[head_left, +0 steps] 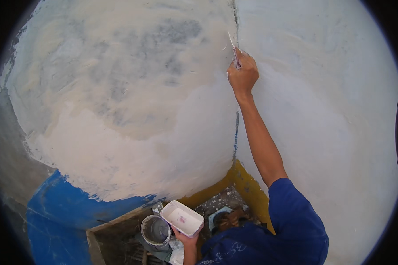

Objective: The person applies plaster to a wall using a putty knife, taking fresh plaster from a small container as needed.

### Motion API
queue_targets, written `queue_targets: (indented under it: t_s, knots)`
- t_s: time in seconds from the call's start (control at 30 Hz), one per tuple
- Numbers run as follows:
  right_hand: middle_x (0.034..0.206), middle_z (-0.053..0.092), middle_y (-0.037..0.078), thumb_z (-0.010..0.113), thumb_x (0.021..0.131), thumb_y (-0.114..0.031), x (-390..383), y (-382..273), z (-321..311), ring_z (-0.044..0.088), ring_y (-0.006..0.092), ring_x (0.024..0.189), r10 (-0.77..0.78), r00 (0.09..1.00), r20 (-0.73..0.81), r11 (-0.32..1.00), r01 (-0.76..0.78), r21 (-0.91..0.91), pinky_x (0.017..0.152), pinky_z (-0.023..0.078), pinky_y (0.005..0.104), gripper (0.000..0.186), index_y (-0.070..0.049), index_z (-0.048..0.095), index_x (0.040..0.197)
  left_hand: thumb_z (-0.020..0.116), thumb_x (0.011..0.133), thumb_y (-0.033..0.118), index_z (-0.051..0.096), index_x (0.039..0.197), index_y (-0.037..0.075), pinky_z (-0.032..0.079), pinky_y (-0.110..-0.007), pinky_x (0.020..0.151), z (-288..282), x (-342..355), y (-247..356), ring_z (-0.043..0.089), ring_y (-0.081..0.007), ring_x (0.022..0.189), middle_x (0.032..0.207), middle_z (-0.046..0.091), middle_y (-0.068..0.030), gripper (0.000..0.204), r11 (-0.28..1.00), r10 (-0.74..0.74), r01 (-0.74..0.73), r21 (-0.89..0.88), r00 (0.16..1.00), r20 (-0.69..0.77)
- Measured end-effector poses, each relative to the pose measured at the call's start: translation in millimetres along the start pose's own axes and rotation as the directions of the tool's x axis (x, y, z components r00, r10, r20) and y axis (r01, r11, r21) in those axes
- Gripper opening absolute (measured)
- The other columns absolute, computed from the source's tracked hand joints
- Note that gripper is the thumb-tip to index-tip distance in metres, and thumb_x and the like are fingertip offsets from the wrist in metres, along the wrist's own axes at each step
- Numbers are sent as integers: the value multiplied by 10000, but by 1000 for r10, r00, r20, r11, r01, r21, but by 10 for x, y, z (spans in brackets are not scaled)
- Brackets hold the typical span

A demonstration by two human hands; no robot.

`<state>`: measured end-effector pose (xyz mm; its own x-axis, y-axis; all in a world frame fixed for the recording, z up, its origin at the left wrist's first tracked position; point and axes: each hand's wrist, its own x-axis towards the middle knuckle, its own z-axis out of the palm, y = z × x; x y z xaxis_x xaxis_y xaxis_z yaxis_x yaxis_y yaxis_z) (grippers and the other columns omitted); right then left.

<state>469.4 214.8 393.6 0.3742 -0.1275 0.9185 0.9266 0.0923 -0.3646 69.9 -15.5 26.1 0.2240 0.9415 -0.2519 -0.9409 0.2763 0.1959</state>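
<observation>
Chalky white coating (88, 141) covers most of both walls (314, 110), the dark corner seam (236, 132) looking unfinished, the right hand (243, 74) gripping a thin white-smeared tool (235, 56), the left hand (187, 239) a white rectangular tub (177, 224).

White tub (181, 218) partly hides left hand (188, 238); tool (237, 58) in right hand (244, 76) is indistinct; lower edge crops brown box (94, 248).

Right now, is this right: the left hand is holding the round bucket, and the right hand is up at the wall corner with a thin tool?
Not quite. In the head view, the left hand is holding the white rectangular tray, not the round bucket. The right hand is up at the wall corner with a thin tool.
</observation>
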Motion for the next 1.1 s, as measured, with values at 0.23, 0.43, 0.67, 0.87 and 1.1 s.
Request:
queue_targets:
  t_s: [0.23, 0.43, 0.67, 0.87, 1.1]
  knots:
    - [965, 687, 36, 641, 639, 28, -449, -501, -116, 632, 253, 835, -134, 977, 169, 990, 124, 67, 638, 516, 371, 460, -142, 709, 1060, 458, 929, 553, 419, 1400, 132, 402, -574, 1030, 23, -84, -21, 523, -344, 1224, 1346, 535, -88, 633, 1000, 28, -27, -14, 997, 69]
    - [833, 684, 104, 640, 696, 0, 137, -392, -133, 638, 279, 766, -8, 999, 31, 989, 3, 151, 681, 508, 350, 321, -42, 716, 1005, 453, 930, 549, 420, 1398, 131, 410, -567, 1023, 99, -78, 5, 529, -343, 1214, 1344, 536, -88, 628, 1000, -21, 21, 6, 994, 107]
    - [893, 680, 80, 607, 660, 1, 423, -484, 83, 633, 287, 816, -14, 991, 133, 999, 18, -32, 691, 503, 392, 466, -135, 701, 1095, 450, 927, 562, 426, 1396, 138, 410, -572, 1020, -43, 0, 27, 524, -345, 1220, 1347, 533, -90, 632, 999, 26, -26, 18, 999, 28]
    - [932, 697, 55, 597, 684, -13, 90, -654, -61, 619, 276, 771, -159, 983, 94, 958, 131, 254, 638, 506, 382, 391, -132, 714, 1038, 453, 922, 571, 416, 1403, 141, 408, -576, 1023, 82, -71, 0, 521, -348, 1225, 1355, 527, -91, 645, 1000, -23, 22, 4, 996, 87]
    - [872, 683, 72, 599, 669, 2, 598, -434, -5, 621, 285, 766, 37, 992, 117, 999, -37, -1, 643, 505, 388, 401, -116, 712, 1035, 452, 914, 587, 396, 1420, 149, 411, -581, 1019, -24, 28, -22, 518, -351, 1230, 1363, 520, -94, 671, 999, 14, -17, 34, 995, 94]
